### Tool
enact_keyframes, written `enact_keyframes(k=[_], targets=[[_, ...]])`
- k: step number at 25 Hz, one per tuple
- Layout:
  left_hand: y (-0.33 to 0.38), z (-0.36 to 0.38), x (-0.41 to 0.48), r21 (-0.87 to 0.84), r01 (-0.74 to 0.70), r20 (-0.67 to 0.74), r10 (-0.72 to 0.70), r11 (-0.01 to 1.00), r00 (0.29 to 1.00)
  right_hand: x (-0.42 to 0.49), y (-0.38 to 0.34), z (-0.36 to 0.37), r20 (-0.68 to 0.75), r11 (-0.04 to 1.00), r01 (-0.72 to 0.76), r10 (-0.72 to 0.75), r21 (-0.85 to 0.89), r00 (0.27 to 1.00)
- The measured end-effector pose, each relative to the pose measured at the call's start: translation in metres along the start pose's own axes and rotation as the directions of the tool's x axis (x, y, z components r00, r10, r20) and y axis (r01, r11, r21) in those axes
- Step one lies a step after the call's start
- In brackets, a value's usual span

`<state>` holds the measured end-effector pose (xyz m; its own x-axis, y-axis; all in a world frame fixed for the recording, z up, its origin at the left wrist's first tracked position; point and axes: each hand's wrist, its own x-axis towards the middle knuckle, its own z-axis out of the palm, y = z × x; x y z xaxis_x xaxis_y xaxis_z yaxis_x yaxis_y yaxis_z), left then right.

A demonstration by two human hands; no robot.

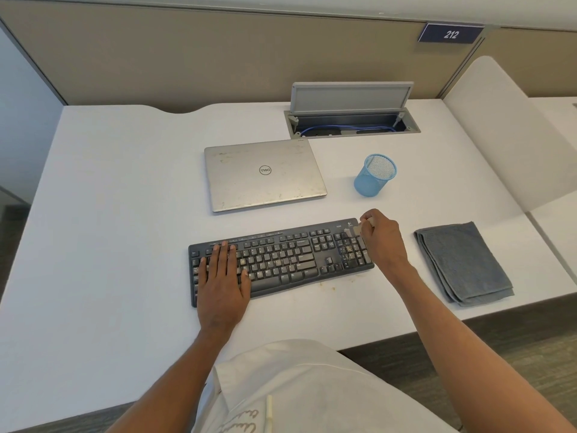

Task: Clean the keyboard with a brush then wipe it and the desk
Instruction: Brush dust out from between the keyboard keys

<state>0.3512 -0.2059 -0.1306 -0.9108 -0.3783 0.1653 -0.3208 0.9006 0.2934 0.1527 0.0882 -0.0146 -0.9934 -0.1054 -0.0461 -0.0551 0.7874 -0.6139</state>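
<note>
Wearing a pale shirt point(296, 385), a person reaches both arms over the near edge of a white desk point(109, 214). The left hand point(223, 276) lies flat, fingers straight, on the left end of a black keyboard point(281, 260) set near the front of the desk. At the keyboard's right end, the right hand point(382, 242) curls its fingers around a small pale brush point(354, 229), whose tip meets the top of the number pad, where crumbs point(351, 253) speckle the keys. A faint brown stain point(327, 286) marks the desk just in front of the keyboard. A folded grey cloth point(465, 264) lies on the desk to the right, apart from the keyboard. Beyond sit a closed silver laptop point(265, 175) and an upright blue mesh cup point(374, 175). Farther back, an open cable hatch point(352, 120) shows a blue cable, and a sign point(451, 34) on the partition reads 212.
</note>
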Motion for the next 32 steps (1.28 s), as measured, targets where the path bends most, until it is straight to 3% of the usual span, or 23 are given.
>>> enact_keyframes(k=[3, 9, 15, 21, 26, 32], targets=[[0.0, 0.001, 0.0, 0.006, -0.003, 0.001, 0.003, 1.0, 1.0, 0.002, -0.001, -0.002, 0.006, 0.998, -0.003, 0.004, -0.059, 1.0], [-0.001, 0.0, 0.0, 0.004, -0.003, -0.004, 0.003, 1.0, 1.0, 0.002, -0.006, -0.002, -0.014, 1.0, 0.028, -0.028, -0.014, 1.0], [0.0, 0.0, 0.0, 0.012, -0.002, 0.006, 0.002, 1.0, 1.0, 0.004, -0.009, -0.003, 0.02, 0.993, 0.033, -0.031, -0.112, 0.999], [0.0, 0.0, -0.001, 0.015, -0.008, 0.004, 0.008, 1.0, 1.0, 0.005, -0.011, -0.005, 0.002, 0.999, 0.035, -0.034, -0.03, 0.999], [0.0, 0.0, 0.0, 0.003, -0.008, -0.006, 0.008, 1.0, 1.0, 0.009, -0.011, -0.005, 0.03, 0.991, 0.027, -0.024, -0.134, 0.999], [0.0, -0.001, 0.0, 0.001, -0.009, -0.018, 0.009, 1.0, 1.0, 0.009, -0.012, -0.001, -0.001, 0.998, 0.059, -0.059, -0.037, 0.998]])
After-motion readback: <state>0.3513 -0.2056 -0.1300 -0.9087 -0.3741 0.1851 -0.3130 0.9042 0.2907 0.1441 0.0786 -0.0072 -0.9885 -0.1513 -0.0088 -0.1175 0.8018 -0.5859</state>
